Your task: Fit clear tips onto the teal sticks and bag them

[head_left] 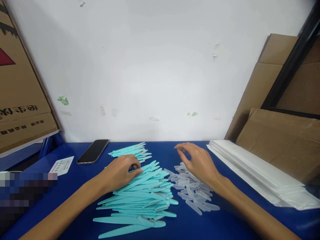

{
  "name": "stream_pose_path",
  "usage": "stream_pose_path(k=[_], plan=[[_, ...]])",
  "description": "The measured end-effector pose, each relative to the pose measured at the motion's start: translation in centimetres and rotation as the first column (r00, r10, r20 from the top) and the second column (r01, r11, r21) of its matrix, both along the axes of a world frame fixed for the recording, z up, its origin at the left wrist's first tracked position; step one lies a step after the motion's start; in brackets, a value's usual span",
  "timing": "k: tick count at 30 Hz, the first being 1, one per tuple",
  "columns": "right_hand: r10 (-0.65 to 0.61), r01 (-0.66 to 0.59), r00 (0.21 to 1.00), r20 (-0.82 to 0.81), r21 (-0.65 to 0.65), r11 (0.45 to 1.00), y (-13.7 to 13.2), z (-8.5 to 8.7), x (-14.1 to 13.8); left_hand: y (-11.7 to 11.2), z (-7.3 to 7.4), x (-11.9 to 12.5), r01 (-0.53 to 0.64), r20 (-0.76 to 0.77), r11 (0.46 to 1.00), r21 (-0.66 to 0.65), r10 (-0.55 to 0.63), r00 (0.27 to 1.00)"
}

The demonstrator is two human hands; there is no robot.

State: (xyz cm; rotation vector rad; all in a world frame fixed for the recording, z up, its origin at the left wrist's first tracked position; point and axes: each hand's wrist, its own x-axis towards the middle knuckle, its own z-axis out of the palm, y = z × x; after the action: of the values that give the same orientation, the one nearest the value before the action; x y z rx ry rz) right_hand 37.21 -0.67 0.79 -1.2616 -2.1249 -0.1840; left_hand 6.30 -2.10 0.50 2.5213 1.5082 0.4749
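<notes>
A big heap of flat turquoise pointed sticks lies on the blue table in front of me. My left hand rests on the top of that heap, fingers curled and pressed onto the sticks. A smaller bunch of turquoise sticks lies farther back. To the right is a pile of small clear plastic caps. My right hand hovers over the far end of that pile, fingers apart and bent, with nothing visible in it.
A black phone and a white card lie at the back left. A stack of long white sleeves runs along the right. Cardboard boxes stand on the right and a cardboard box on the left, against a white wall.
</notes>
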Motion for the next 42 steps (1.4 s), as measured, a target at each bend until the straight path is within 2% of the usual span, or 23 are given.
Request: stream_pose_path(k=[2, 4, 6, 12, 18, 22, 28, 33, 36, 42], plan=[[-0.051, 0.057, 0.988, 0.147, -0.037, 0.998, 0.6, 0.1, 0.8, 0.1, -0.2, 0.0, -0.001, 0.0, 1.0, -0.01, 0.001, 1.0], [-0.06, 0.096, 0.943, 0.326, -0.094, 0.991, 1.4, 0.2, 1.8, 0.3, -0.3, 0.0, 0.009, 0.008, 1.0, -0.01, -0.009, 1.0], [-0.039, 0.1, 0.921, 0.387, -0.139, 0.985, 2.1, 0.3, 2.9, 0.5, -0.3, 0.0, 0.02, 0.009, 1.0, -0.005, -0.02, 1.0], [0.069, 0.044, 0.915, 0.398, -0.269, 0.962, 2.8, 0.8, 4.4, 0.5, -0.4, 0.0, 0.004, 0.004, 1.0, 0.01, -0.004, 1.0], [0.18, -0.032, 0.918, 0.353, -0.386, 0.922, 2.6, 0.9, 4.3, 0.4, -0.1, 0.1, -0.037, 0.049, 0.999, 0.016, 0.036, 0.998], [0.211, -0.058, 0.922, 0.325, -0.423, 0.904, 2.4, 0.7, 4.0, 0.2, 0.0, 0.1, -0.044, 0.061, 0.999, 0.032, 0.042, 0.997], [0.185, -0.055, 0.936, 0.298, -0.396, 0.917, 2.2, 0.8, 3.6, -0.2, 0.1, 0.4, -0.029, 0.084, 0.997, 0.065, 0.024, 0.996], [0.121, -0.045, 0.959, 0.256, -0.285, 0.958, 1.8, 0.9, 3.2, -0.1, -0.2, 0.4, -0.018, 0.114, 0.995, 0.098, 0.006, 0.993], [0.18, -0.139, 0.964, 0.195, -0.208, 0.968, 1.1, 1.0, 2.5, 0.1, -0.5, 0.4, 0.014, 0.103, 0.989, 0.148, -0.029, 0.994], [0.337, -0.321, 0.939, 0.064, -0.185, 0.929, -0.5, 1.1, 0.5, -0.2, -0.5, 1.0, 0.066, 0.098, 0.974, 0.215, -0.088, 0.991]])
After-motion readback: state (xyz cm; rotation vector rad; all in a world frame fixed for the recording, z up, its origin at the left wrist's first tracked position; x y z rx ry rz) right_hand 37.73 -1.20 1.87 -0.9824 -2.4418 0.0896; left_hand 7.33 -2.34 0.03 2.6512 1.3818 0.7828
